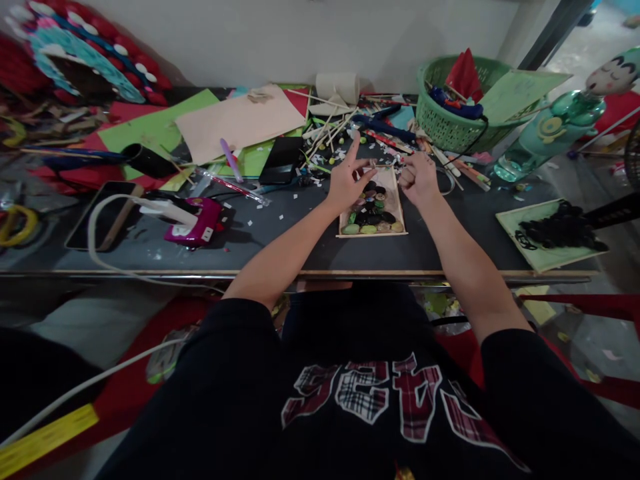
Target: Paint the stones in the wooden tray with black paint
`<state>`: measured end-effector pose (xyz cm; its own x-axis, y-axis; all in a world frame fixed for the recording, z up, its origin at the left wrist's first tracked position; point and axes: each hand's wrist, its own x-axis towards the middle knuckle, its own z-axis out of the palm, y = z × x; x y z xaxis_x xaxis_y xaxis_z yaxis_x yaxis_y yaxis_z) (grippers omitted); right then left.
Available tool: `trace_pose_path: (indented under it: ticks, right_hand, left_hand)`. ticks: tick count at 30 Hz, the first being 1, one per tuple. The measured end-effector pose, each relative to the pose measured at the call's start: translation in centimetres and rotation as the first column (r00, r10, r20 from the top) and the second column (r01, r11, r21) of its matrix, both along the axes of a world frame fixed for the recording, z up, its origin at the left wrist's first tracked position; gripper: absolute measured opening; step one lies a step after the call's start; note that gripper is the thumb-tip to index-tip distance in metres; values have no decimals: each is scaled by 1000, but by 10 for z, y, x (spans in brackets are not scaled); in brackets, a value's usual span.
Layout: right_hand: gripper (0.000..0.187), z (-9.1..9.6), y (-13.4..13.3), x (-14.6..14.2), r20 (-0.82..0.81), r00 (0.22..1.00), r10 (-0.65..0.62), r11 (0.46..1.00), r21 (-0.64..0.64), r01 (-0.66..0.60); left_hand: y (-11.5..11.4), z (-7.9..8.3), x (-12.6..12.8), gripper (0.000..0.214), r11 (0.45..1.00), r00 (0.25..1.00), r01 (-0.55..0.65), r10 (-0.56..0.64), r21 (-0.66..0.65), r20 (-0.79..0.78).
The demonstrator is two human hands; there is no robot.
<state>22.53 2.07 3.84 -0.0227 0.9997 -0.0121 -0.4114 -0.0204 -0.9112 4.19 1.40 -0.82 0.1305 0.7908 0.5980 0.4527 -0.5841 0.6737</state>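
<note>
A small tan card tray [395, 200] lies on the dark table in front of me, holding several buttons [373, 212] in black, green and brown. My left hand [347, 179] hovers over the tray's left side, index finger raised and thumb and other fingers pinched together over the buttons. My right hand [419, 179] sits at the tray's upper right corner, curled into a loose fist; what it holds is hidden.
A green basket [445, 127] of tools stands at the back right, a glass bottle [545, 133] beside it. Sticks, paper sheets [240, 120] and scraps litter the back. A magenta power strip [197, 223], phone [103, 213] and black wallet [283, 160] lie left. A green board with black pieces [550, 233] sits right.
</note>
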Motion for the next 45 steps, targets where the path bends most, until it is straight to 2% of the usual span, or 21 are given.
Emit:
trace_pose_path:
  ticks: [2, 3, 5, 8, 11, 13, 18, 21, 26, 31, 36, 41, 45]
  right_hand:
    - [30, 3, -4, 0, 27, 996, 88, 996, 3, -88]
    - [30, 3, -5, 0, 51, 990, 134, 991, -4, -134]
    - [50, 2, -6, 2, 93, 978, 189, 982, -11, -189]
    - [80, -3, -3, 10, 141, 964, 225, 971, 50, -234]
    - [105, -7, 2, 19, 226, 919, 324, 925, 127, -358]
    - [116, -9, 5, 22, 277, 887, 370, 895, 152, -420]
    - [126, -16, 9, 20, 299, 870, 392, 864, 205, -460]
    - [118, -19, 13, 21, 370, 859, 353, 855, 245, -457]
    - [86, -15, 20, 26, 609, 780, 143, 851, 326, -411]
    - [70, -25, 30, 19, 633, 773, -37, 851, 426, -308]
    - [69, -38, 27, 9, 684, 721, -113, 819, 475, -322]
    - [58, -35, 17, 4, 725, 665, -179, 805, 497, -326]
    - [56, -36, 16, 2, 747, 644, -163, 805, 478, -351]
  left_hand:
    - [1, -1, 0, 82, 1000, 1000, -4, 4, -3, -3]
    - [1, -1, -1, 82, 1000, 1000, -7, 7, -4, -3]
    - [1, -2, -1, 81, 1000, 1000, -8, 8, 1, -4]
    - [2, -2, -2, 80, 1000, 1000, 2, -2, 27, -10]
    - [3, -2, -2, 79, 999, 1000, 6, -5, 50, -23]
    - [4, -3, -2, 79, 998, 1000, 2, 0, 59, -28]
    - [6, -7, -2, 78, 997, 999, -12, 14, 79, -30]
    - [7, -9, -2, 77, 997, 999, -23, 25, 76, -26]
    - [8, -11, -1, 73, 998, 1000, -23, 23, 59, -13]
    - [6, -10, 0, 62, 999, 1000, -7, 8, 42, -16]
    - [4, -7, 2, 57, 999, 1000, 18, -18, 45, -11]
    - [7, -10, 1, 61, 999, 999, 47, -48, 21, 25]
    - [8, -12, -1, 61, 999, 999, 48, -49, 15, 23]
